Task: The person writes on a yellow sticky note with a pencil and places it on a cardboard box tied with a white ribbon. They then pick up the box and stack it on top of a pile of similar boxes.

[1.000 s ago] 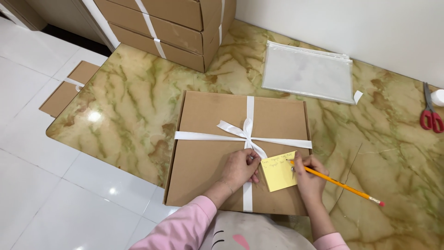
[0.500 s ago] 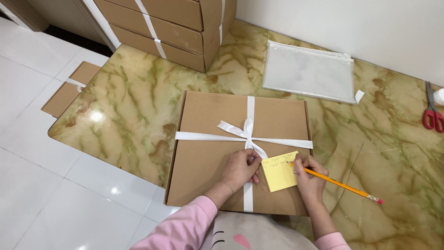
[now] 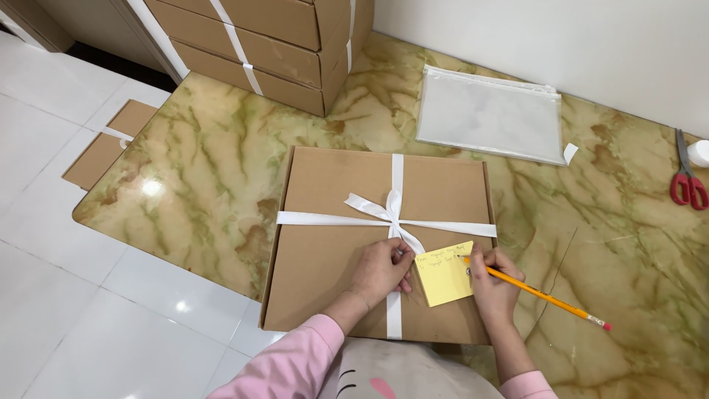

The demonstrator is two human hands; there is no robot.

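Now right hand (image 3: 493, 284) clamps the pencil (image 3: 535, 292) on the yellow note (image 3: 445, 277), left hand (image 3: 382, 270) curled beside its edge

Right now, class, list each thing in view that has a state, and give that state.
Flat cardboard box: closed, tied with a white ribbon in a bow.
Yellow note: lying on the box, partly written.
Pencil: in right hand, tip on note.
Left hand: resting beside the note.
Clear pouch: zipped, flat.
Red scissors: closed.
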